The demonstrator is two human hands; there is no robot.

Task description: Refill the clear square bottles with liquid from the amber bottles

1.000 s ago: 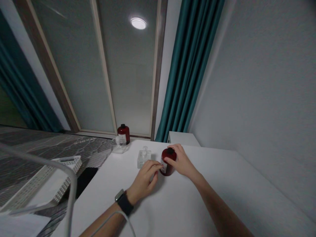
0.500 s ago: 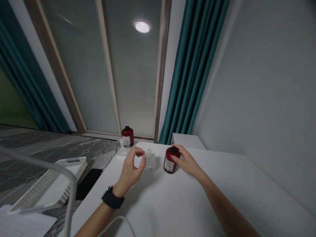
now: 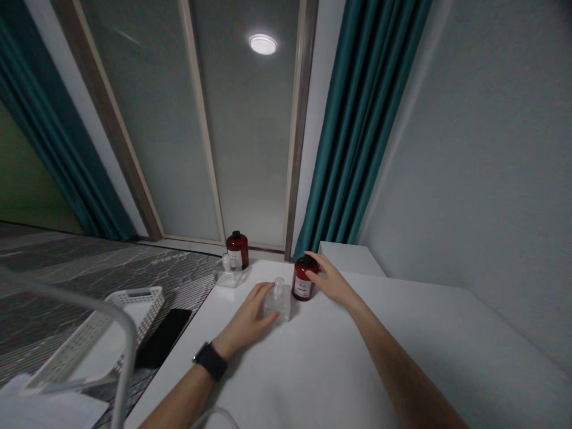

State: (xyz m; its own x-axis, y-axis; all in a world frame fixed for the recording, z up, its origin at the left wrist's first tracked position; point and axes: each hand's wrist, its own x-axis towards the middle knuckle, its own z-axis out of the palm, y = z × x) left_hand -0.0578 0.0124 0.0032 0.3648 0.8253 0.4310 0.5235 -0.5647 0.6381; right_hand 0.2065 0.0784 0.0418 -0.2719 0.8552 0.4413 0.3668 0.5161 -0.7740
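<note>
My left hand (image 3: 250,316) lies against the side of a square clear glass bottle (image 3: 277,302), its fingers spread along the glass. A black watch (image 3: 211,361) sits on that wrist. My right hand (image 3: 333,283) rests its fingertips on the shoulder of a dark red labelled bottle (image 3: 302,279) with a black cap, standing just right of the glass one. Farther back stand a second dark red bottle (image 3: 237,250) and a small clear glass bottle (image 3: 227,269) on a clear base.
The bottles stand on a white table (image 3: 313,369) whose left edge runs beside a white slotted basket (image 3: 134,310) and a black phone (image 3: 163,338). A pale metal bar (image 3: 89,304) crosses the lower left. A white cabinet top (image 3: 351,256) lies behind the table.
My left hand has come down from its raised, fingers-apart pose and now presses against the clear glass bottle. My right hand stays on the dark red bottle.
</note>
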